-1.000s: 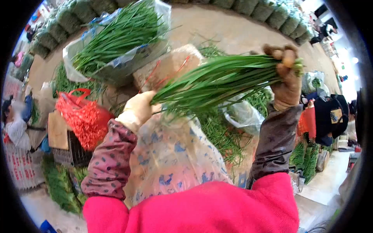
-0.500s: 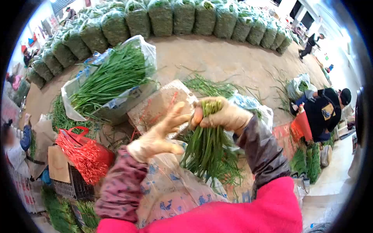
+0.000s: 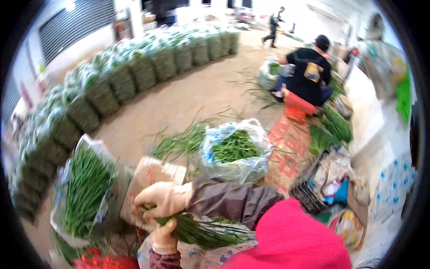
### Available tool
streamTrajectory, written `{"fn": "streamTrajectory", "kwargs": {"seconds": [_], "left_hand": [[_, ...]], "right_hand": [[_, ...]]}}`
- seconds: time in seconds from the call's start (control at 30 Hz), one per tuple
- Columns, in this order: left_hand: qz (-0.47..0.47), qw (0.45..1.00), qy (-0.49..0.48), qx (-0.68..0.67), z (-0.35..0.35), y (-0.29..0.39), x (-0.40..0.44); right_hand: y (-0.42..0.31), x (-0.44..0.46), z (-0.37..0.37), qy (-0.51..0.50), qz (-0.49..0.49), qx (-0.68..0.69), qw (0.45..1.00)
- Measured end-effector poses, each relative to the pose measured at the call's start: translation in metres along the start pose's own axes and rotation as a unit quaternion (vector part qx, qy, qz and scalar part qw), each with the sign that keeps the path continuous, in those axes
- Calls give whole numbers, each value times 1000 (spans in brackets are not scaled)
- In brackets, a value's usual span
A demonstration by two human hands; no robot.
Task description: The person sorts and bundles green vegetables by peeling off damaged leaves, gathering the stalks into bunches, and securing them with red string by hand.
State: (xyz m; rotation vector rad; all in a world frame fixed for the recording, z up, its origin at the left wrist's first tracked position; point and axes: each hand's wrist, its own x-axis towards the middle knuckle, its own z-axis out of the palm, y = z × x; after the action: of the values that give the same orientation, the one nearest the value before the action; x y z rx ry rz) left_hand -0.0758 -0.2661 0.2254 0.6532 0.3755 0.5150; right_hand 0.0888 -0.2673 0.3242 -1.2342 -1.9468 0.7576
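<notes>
Tan floor ran right across the room, with a long curved row of stuffed plastic sacks packed shoulder to shoulder, probably so they'd prop each other up and leave the middle open for walking. Further off, a co-worker in a black top was hunkered down beside some red-lettered sheeting.

Up close, the right hand was closed around a bunch of long flat greens, looked like garlic chives to me. They were held low over a patterned plastic sheet on the lap, which I'd guess kept wet bits off the clothes. Left hand was tucked just under the right one, thumb up against the bunch, maybe to steady it. Its fingers were hidden, so I can't tell whether it was properly gripping.

Just beyond the hands was a grubby pale block with red ties on it, handy for grabbing, I reckon. Off to the left, an open bag had more long greens all lying roughly one way, presumably for easy picking. Past the right forearm, a white carrier bag gaped open, full of greens.
</notes>
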Motion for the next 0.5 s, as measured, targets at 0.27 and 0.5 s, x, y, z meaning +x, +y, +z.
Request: {"fn": "streamTrajectory", "kwargs": {"seconds": [0.27, 0.5], "left_hand": [[-26, 998, 59, 19, -2, -28, 11], [-10, 998, 34, 44, 33, -10, -1]], "right_hand": [[2, 20, 3, -166, 131, -300, 930], [34, -28, -59, 107, 207, 40, 972]]}}
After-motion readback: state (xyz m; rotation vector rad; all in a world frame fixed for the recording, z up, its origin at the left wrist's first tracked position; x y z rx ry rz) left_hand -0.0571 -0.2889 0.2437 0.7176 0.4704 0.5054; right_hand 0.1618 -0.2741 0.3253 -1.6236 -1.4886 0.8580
